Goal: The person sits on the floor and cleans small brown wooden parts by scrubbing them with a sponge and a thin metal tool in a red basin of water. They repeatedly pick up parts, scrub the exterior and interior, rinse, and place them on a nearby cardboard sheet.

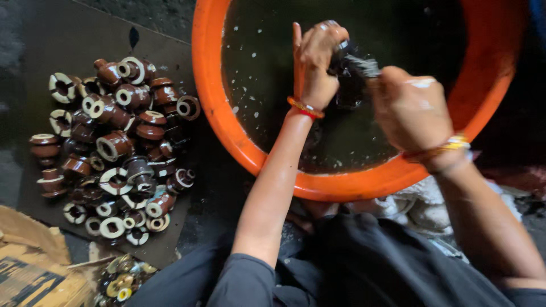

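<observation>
Left hand (314, 68): raised over the orange tub (207, 85); fingers curled round a dark wet piece (347, 85), pinching it at its left side; red and orange bangles at the wrist
Right hand (410, 108): closed in a fist on a brush (364, 65); pale bristles pressed against the dark piece; yellow and white bangles at the wrist
Dark wet piece: held between both hands above the water, near the tub's middle; shape too blurred to tell
Orange tub: round, wide; filled with dark water flecked with pale bits; its near rim just above the person's lap
Brown insulators (116, 148): heap of glazed brown spools with cream ends; lying on a dark board (51, 34) left of the tub, well apart from both hands
Cardboard (28, 267): torn brown sheet at the lower left corner, beside the board
Clothing: dark sleeves and lap at the bottom edge
</observation>
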`<act>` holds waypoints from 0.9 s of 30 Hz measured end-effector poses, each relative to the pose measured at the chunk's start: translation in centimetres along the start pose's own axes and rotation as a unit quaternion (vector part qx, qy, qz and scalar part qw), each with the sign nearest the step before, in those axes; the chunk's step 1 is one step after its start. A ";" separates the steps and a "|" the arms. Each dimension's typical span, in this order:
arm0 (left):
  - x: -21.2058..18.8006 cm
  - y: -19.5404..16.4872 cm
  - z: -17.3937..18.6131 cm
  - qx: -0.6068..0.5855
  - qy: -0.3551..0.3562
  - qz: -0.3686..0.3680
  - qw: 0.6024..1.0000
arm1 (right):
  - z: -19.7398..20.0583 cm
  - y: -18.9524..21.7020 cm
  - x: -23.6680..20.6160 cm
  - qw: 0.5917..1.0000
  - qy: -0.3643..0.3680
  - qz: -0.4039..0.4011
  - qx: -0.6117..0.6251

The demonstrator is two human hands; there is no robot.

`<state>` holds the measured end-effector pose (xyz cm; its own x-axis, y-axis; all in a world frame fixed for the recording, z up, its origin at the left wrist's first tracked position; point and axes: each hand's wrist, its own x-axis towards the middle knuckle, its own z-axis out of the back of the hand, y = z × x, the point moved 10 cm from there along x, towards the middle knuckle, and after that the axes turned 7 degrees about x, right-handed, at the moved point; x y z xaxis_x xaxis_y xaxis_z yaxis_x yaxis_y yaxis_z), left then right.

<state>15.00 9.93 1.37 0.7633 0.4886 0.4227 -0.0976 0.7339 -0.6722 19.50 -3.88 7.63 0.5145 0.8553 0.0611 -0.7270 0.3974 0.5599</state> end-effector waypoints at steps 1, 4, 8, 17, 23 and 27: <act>0.1 0.1 0.4 -0.028 -0.007 0.007 1.000 | 1.4 0.0 -0.7 1.000 0.007 0.008 0.025; 0.1 -0.2 1.1 -0.020 -0.016 0.012 1.000 | 3.6 0.1 -1.8 0.999 0.029 -0.016 0.006; -0.6 1.6 0.0 0.143 0.004 0.054 0.988 | 5.0 -2.5 -2.5 0.994 0.061 -0.096 -0.002; -6.9 12.6 -9.9 0.211 0.237 0.220 0.922 | -5.2 -8.7 2.8 0.994 0.069 -0.078 -0.041; -3.1 8.2 -3.9 -0.125 -0.034 0.085 0.988 | -0.5 -5.6 0.6 0.915 0.046 -0.209 0.342; -1.4 3.3 -1.3 -0.291 -0.009 0.047 0.956 | 2.6 -2.2 -1.1 0.867 -0.005 -0.189 0.460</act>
<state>14.43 11.02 -2.24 0.7566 0.5518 0.3508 0.2105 0.3024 -0.9296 21.71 -6.57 8.47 0.6438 0.7173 -0.2666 0.1631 0.2118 0.9636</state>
